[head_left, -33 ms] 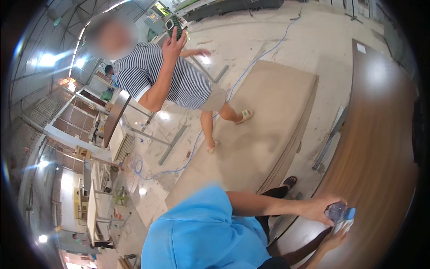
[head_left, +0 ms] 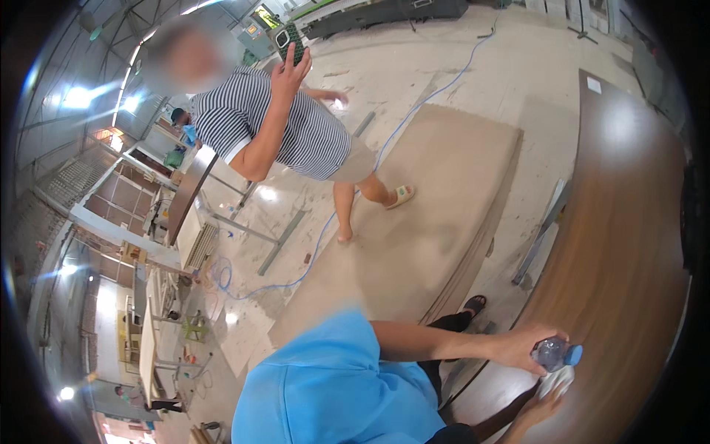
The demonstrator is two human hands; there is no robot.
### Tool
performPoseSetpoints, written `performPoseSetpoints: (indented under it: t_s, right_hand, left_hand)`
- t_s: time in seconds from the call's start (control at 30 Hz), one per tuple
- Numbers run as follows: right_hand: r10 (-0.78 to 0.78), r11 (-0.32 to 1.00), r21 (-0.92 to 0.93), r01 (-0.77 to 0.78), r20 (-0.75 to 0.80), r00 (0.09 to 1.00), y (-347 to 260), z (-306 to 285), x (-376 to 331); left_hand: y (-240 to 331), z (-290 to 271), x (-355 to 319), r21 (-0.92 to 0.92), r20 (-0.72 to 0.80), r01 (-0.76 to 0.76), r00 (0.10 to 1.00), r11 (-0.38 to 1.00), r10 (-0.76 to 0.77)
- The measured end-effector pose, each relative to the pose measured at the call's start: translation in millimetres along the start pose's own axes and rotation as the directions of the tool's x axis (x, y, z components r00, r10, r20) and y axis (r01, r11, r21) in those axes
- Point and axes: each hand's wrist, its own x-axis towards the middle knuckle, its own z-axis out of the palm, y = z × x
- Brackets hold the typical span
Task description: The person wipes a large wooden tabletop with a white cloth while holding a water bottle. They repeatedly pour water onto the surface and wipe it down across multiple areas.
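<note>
My left hand [head_left: 526, 348] is wrapped round a clear plastic bottle [head_left: 551, 354] with a blue cap [head_left: 573, 355]. The bottle is tilted, its cap toward the right, above a wood-grain panel [head_left: 599, 274]. Just below it, my right hand [head_left: 543, 407] holds a crumpled white cloth [head_left: 556, 382]; its fingers press over the cloth close to the panel. Part of the cloth is hidden by the fingers. My blue sleeve and shirt [head_left: 325, 385] fill the lower middle.
Ahead on the left stands a person in a striped shirt [head_left: 274, 126], holding up a phone [head_left: 290, 46]. Brown sheets [head_left: 414, 222] lie stacked on the floor. A blue hose [head_left: 444, 85] crosses the floor. Metal stands [head_left: 281, 240] and benches are at left.
My right hand and the white cloth have shifted slightly left and down, opening a little space below the bottle. The bottle has moved slightly left, still gripped. The view shifts a little.
</note>
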Motion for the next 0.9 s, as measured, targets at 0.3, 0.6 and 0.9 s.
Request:
performPoseSetpoints:
  t_s: [0.3, 0.6, 0.9]
  right_hand:
    - [-0.048, 0.922, -0.372, 0.106, 0.163, 0.985, -20, -19, 12]
    - [-0.211, 0.97, -0.093, 0.224, 0.133, 0.968, -21, -31, -20]
    - [-0.018, 0.971, -0.219, 0.1, 0.349, 0.937, -85, -88, -16]
  left_hand:
    - [10, -8, 9, 0.03, 0.001, 0.038, 0.999, 0.999, -0.038]
    - [7, -12, 21, -0.29, 0.101, 0.172, 0.984, 0.941, -0.148]
    - [-2, -34, 18, -0.16, 0.034, 0.316, 0.949, 0.935, -0.315]
